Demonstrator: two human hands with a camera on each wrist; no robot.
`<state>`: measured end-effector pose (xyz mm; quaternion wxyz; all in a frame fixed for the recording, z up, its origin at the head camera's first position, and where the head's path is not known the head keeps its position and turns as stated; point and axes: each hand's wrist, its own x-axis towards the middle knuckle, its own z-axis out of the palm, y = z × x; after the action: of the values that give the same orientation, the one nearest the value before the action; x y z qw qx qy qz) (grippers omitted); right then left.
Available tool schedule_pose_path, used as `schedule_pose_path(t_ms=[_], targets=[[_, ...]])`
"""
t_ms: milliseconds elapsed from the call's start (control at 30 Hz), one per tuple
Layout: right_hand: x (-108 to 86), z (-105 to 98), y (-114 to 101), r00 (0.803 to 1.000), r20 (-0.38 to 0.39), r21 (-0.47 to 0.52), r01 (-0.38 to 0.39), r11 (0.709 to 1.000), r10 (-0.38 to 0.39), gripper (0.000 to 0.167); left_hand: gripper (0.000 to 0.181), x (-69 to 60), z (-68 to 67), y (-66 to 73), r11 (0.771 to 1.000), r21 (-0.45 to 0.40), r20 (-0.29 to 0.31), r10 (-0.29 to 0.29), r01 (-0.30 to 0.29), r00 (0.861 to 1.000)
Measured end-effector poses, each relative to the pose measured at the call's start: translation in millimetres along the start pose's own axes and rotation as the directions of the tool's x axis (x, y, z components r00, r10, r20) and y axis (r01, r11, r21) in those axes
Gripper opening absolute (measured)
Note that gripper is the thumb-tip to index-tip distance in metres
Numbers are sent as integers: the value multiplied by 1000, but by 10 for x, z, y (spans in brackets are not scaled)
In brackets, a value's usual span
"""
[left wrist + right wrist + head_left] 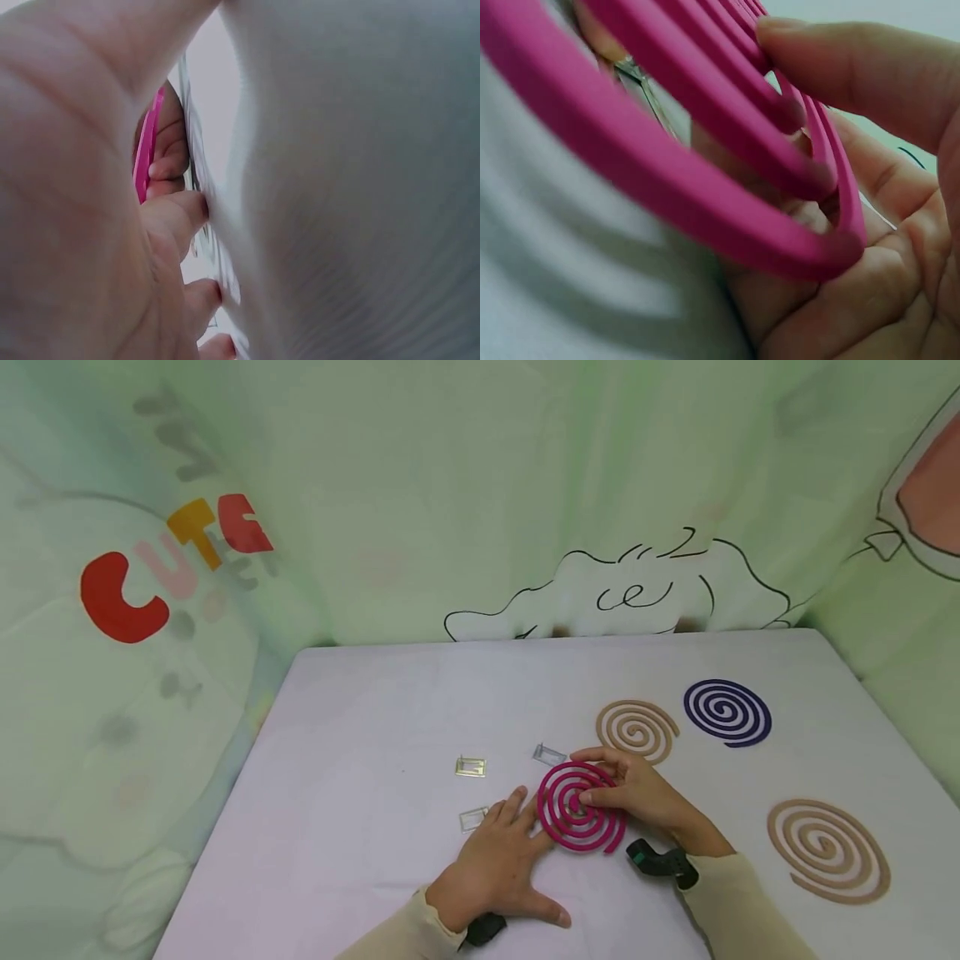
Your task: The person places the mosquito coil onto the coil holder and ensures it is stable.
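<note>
Between thumb and fingers, my right hand (pixel 656 797) pinches a magenta mosquito coil (pixel 573 802) near its centre. The coil is held a little above the table; in the right wrist view, its shadow falls on the cloth below. My left hand (pixel 491 864) rests on the table with fingers spread, its index finger reaching under the coil's left edge. Behind the coil in the right wrist view, a fingertip (pixel 611 45) is at a small metal coil stand (pixel 649 90), mostly hidden. Other metal stands lie close by: a gold-toned one (pixel 471 773), a silver one (pixel 550 755) and another (pixel 472 820) beside the left fingers.
On the white table (pixel 337 827), a tan coil (pixel 636 731) lies just beyond my right hand. A dark blue coil (pixel 726 712) is at the back right, and another tan coil (pixel 825 847) is right of my right wrist. A printed curtain (pixel 420 510) hangs behind.
</note>
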<state>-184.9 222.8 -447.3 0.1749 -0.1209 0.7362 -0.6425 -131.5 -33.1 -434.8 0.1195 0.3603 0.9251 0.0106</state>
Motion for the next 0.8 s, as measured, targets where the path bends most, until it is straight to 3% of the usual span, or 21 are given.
schedule_pose_path(t_ms=[233, 467, 800], targets=[[16, 43, 13, 998, -49, 42, -26, 999, 28, 58, 117, 10, -4, -42, 999, -32, 28, 7, -6, 1000], [17, 67, 54, 998, -40, 55, -35, 998, 37, 59, 116, -10, 24, -63, 999, -51, 40, 12, -10, 999], [24, 6, 14, 999, -17, 50, -29, 998, 30, 59, 115, 2, -10, -6, 1000, -16, -8, 8, -8, 1000]])
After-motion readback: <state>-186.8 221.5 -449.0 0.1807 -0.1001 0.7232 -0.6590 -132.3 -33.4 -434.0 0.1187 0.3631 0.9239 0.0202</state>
